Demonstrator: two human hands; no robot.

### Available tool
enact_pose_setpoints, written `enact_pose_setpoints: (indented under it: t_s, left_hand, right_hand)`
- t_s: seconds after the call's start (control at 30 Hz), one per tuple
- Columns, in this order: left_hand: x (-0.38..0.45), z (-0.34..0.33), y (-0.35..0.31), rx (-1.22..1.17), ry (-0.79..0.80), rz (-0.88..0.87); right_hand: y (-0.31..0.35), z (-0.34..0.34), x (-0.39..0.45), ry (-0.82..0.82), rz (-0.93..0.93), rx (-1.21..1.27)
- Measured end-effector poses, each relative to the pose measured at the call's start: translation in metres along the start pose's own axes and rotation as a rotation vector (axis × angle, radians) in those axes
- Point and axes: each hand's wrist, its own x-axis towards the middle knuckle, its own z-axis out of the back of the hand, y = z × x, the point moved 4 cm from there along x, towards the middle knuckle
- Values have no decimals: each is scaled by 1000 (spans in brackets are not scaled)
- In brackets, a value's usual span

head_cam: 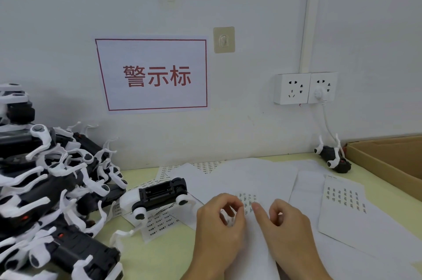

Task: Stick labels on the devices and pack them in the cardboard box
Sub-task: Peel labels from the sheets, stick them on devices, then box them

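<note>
While both hands work the white sheet of small printed labels (247, 203), fingers curl at it.
My left hand (220, 222) pinches its edge; my right hand (287, 222) presses a forefinger beside the labels.

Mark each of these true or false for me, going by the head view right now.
1. Both hands are over a label sheet. True: the left hand and right hand meet there.
2. One device lies apart from the pile. True.
3. The cardboard box stands at the left. False: it is at the right edge.
4. Nothing is plugged into the wall sockets. False: a white plug sits in the right one.
5. A hand holds a device. False: neither does.
</note>
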Motion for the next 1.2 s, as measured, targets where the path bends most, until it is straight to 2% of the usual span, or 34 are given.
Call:
enact_pose_setpoints:
  t_s: [0.13,0.3,0.5,0.9,1.2]
  left_hand:
    - [0,-2,1,-3,14,-34]
    - [-1,-5,2,18,106,-75]
    - [-4,-5,-2,-20,160,-77]
    - [-3,-4,0,-37,140,-4]
    - [-4,-5,0,26,201,8]
  right_hand:
    - [-1,-2,-2,48,41,33]
    - [3,-2,-5,126,139,31]
    - [1,-4,-2,188,142,47]
    - [-3,-4,1,206,98,92]
    - [-3,-5,2,178,101,67]
